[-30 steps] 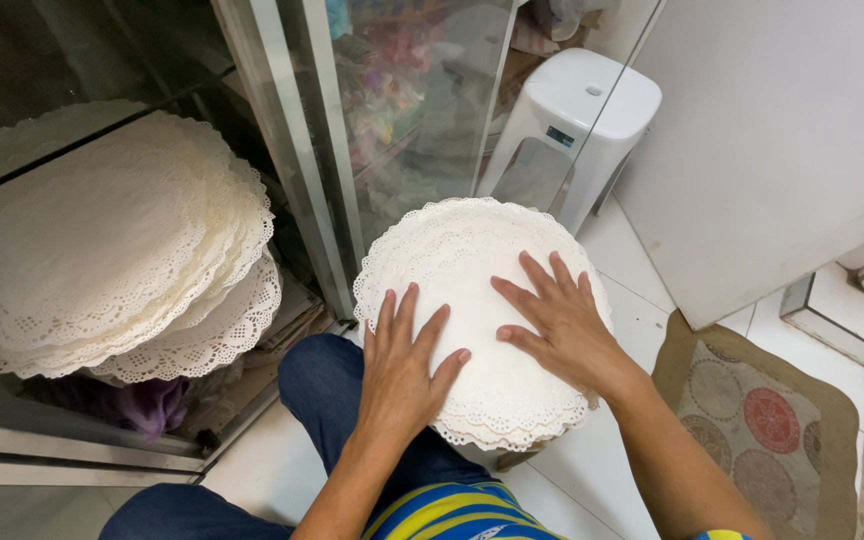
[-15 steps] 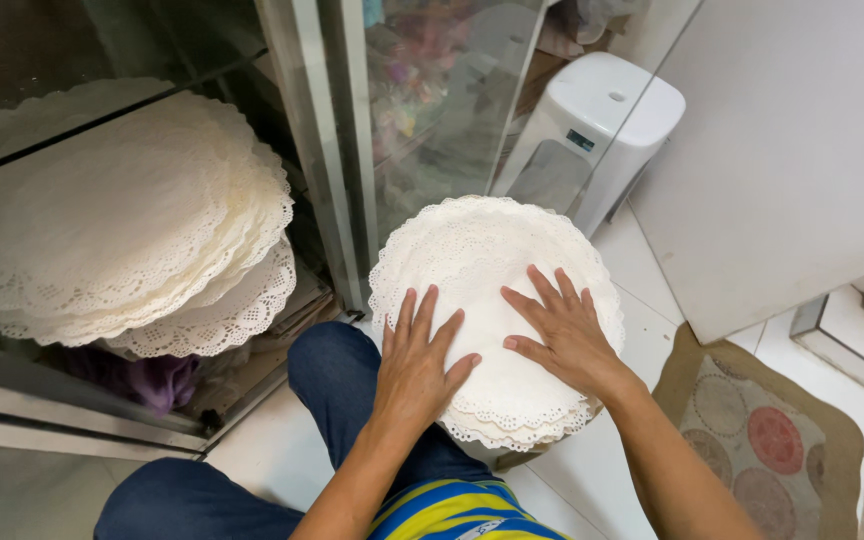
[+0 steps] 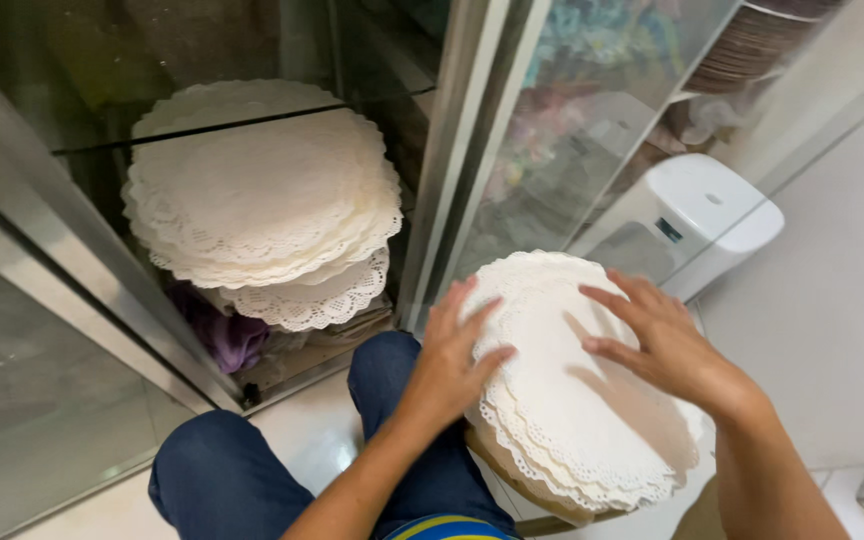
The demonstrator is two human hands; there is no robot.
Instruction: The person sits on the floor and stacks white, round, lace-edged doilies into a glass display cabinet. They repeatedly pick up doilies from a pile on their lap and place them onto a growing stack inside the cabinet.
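Swung left since before, bringing big cabinet doily pile (image 3: 262, 195) into fuller view; lap stack of doilies (image 3: 577, 390) tilted down-right, under both palms; left hand (image 3: 452, 360) nearer, flat, open; right hand (image 3: 667, 345) spread flat, gripping nothing

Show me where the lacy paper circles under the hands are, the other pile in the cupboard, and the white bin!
lacy paper stack (image 3: 592, 420), head view, bare middle of top sheet.
cupboard pile (image 3: 262, 195), head view, centre of top doily.
white bin (image 3: 697, 210), head view, its lid.
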